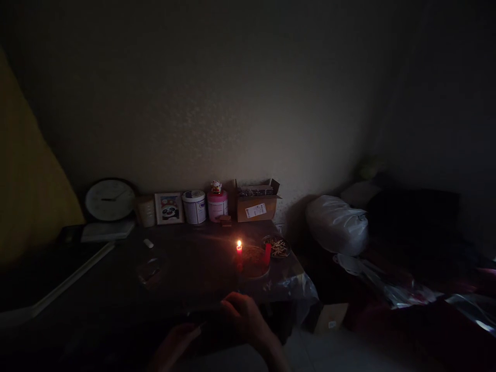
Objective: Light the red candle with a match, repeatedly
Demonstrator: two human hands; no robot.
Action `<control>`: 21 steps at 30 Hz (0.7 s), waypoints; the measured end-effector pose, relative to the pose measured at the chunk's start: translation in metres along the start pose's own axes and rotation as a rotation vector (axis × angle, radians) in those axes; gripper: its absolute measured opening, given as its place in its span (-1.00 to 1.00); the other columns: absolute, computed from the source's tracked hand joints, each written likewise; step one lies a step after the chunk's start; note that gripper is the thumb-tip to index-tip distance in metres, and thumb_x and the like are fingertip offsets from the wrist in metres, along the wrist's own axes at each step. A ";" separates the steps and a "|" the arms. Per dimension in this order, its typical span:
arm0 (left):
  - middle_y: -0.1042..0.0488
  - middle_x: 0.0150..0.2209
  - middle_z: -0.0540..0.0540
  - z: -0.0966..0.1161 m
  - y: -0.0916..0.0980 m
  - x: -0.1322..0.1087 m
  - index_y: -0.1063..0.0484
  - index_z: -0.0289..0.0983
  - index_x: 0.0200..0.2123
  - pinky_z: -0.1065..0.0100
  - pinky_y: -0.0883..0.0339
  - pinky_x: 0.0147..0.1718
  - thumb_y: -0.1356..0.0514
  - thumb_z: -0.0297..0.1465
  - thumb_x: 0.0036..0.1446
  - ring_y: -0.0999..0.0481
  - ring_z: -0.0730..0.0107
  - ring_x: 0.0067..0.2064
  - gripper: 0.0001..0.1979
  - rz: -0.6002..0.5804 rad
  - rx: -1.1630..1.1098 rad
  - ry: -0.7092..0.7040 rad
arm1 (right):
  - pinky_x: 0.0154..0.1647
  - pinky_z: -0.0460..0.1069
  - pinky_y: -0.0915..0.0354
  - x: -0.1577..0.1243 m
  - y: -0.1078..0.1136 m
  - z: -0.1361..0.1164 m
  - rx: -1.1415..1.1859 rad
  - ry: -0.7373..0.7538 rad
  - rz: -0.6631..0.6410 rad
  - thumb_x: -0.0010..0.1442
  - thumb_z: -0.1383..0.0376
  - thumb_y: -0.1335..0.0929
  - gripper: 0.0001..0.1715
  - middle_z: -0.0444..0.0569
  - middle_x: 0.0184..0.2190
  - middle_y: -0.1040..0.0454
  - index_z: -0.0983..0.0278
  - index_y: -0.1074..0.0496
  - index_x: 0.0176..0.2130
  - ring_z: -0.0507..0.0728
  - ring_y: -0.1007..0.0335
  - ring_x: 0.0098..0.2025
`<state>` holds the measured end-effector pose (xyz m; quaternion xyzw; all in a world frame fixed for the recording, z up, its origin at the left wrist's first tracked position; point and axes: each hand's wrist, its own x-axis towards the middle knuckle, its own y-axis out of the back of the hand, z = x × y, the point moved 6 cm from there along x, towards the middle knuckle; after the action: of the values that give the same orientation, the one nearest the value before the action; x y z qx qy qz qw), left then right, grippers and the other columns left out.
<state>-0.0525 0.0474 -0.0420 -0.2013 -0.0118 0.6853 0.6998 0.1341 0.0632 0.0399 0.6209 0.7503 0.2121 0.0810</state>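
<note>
Right hand (246, 315) is in front of the near edge of the dark surface (186, 253), with its fingers bent downward; in this poor light I cannot tell if they pinch something or are only pressed together. Left hand (180, 336) is lower and to the left, apart from the right one, and a small pale thing (202, 326) shows at its fingertips — whether it is pinched there, I cannot tell. Beyond the hands, a lit red candle (239, 251) stands upright on the surface, at the left side of a round plate (253, 271). At the plate's right side is an upright red piece (267, 252), and just beside it a dish of thin sticks (279, 248). Along the wall, from left to right, are a round clock (106, 200), a panda picture (169, 211), a white tin (194, 209), a pink tin (218, 207) with a figurine (216, 187) on top — and a cardboard box (248, 213).
</note>
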 end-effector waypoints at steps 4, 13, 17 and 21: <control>-0.57 -0.29 -0.12 0.019 -0.028 0.008 -0.45 -0.25 -0.41 0.20 -0.28 -0.04 -0.37 -0.22 -0.33 -0.48 0.10 -0.10 -0.64 -0.072 0.041 -0.051 | -0.31 -0.14 -0.24 -0.003 -0.012 0.013 0.143 -0.055 0.079 0.24 0.09 -0.17 -0.58 -0.10 -0.36 -0.51 0.28 -0.47 -0.27 0.07 -0.41 -0.28; -0.53 -0.41 -0.03 0.042 -0.068 0.017 -0.44 -0.23 -0.42 0.33 -0.33 -0.23 -0.29 -0.12 -0.21 -0.50 0.21 -0.26 -0.66 -0.107 0.348 -0.200 | -0.18 -0.11 -0.26 -0.008 -0.007 0.025 0.139 -0.046 0.177 0.20 0.06 -0.23 -0.63 -0.07 -0.26 -0.50 0.25 -0.43 -0.18 0.09 -0.41 -0.19; -0.53 -0.35 -0.04 0.032 -0.064 0.018 -0.42 -0.23 -0.36 0.32 -0.31 -0.22 -0.25 -0.13 -0.14 -0.49 0.20 -0.22 -0.68 -0.164 0.318 -0.174 | -0.18 -0.10 -0.27 -0.009 -0.013 0.023 0.072 0.021 0.145 0.20 0.08 -0.24 -0.67 -0.07 -0.26 -0.50 0.23 -0.43 -0.20 0.09 -0.41 -0.20; -0.51 -0.32 -0.04 0.023 -0.057 0.017 -0.39 -0.22 -0.32 0.33 -0.30 -0.21 -0.21 -0.16 -0.05 -0.47 0.25 -0.20 -0.72 -0.212 0.256 -0.206 | -0.20 -0.11 -0.28 -0.007 -0.022 0.024 0.044 0.061 0.108 0.20 0.09 -0.24 -0.68 -0.06 -0.28 -0.50 0.24 -0.42 -0.23 0.09 -0.42 -0.23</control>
<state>-0.0038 0.0708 -0.0079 -0.0371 -0.0176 0.6206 0.7831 0.1255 0.0589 0.0082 0.6554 0.7223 0.2182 0.0328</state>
